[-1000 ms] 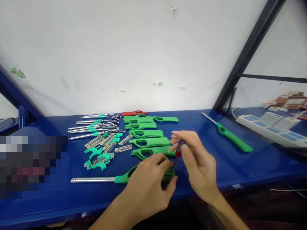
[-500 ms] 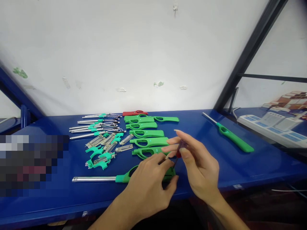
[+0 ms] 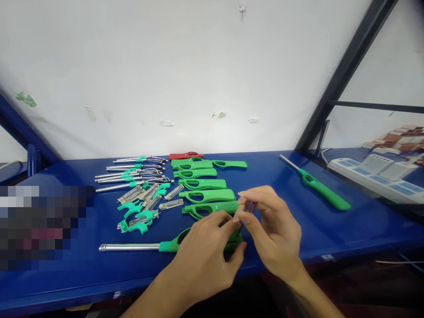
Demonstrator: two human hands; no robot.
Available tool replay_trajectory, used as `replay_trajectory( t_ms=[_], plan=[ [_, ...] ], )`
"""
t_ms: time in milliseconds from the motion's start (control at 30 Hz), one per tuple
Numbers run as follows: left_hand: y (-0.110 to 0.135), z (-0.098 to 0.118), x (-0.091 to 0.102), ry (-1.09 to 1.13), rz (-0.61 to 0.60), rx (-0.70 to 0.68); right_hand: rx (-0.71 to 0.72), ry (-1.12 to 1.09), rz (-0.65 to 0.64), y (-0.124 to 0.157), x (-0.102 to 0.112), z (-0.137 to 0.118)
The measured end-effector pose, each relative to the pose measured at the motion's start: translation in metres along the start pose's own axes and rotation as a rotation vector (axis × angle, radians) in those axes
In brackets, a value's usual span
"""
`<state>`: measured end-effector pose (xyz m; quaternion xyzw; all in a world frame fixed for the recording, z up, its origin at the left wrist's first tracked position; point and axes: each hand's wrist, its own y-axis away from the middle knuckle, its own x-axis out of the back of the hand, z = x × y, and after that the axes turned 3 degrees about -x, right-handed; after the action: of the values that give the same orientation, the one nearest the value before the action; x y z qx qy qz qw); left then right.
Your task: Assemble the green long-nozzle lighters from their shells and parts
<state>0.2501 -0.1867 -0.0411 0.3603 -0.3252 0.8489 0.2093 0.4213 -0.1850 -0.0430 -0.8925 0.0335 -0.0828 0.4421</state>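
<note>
A green long-necked lighter (image 3: 170, 246) lies near the table's front edge, its silver tube pointing left. My left hand (image 3: 210, 251) is closed over its handle, hiding much of it. In my right hand (image 3: 273, 227) a small screwdriver (image 3: 250, 206) with a dark, purplish handle is pinched between thumb and fingers. Its shaft slants down to the handle's right end; the tip is hard to make out. Just beyond my hands lie several green handle shells (image 3: 207, 195), stacked in a column. Left of them are clear fuel tanks (image 3: 171, 204) and teal trigger parts (image 3: 142, 227).
Several metal lighter tubes with wires (image 3: 122, 176) lie at the back left. A red handle (image 3: 186, 156) rests by the wall. On the right are another green lighter (image 3: 324, 190) and a white power strip (image 3: 374, 176). A blurred-out patch (image 3: 43, 229) covers the left edge.
My right hand's fingers have curled in around the screwdriver handle, where they were more spread before. My left hand and the lighter have stayed in place.
</note>
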Motion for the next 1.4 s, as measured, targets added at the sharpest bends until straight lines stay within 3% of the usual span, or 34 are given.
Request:
replay_trajectory(
  t_ms=[200, 400, 633, 1400],
  plan=[
    [-0.0006, 0.0009, 0.0011, -0.001, -0.013, 0.003, -0.003, 0.029, -0.018, -0.0002, 0.0033, -0.0025],
    [-0.0007, 0.0015, 0.0013, -0.003, -0.015, 0.004, 0.033, -0.010, 0.068, -0.0023, 0.0015, -0.0001],
    [-0.0001, -0.0004, 0.0024, -0.006, -0.025, 0.010, -0.023, 0.006, -0.027, -0.0028, 0.0033, -0.0035],
    [0.0002, 0.0013, 0.0014, -0.043, -0.021, -0.013, 0.009, -0.021, 0.054, -0.0041, 0.0015, -0.0007]
  ],
)
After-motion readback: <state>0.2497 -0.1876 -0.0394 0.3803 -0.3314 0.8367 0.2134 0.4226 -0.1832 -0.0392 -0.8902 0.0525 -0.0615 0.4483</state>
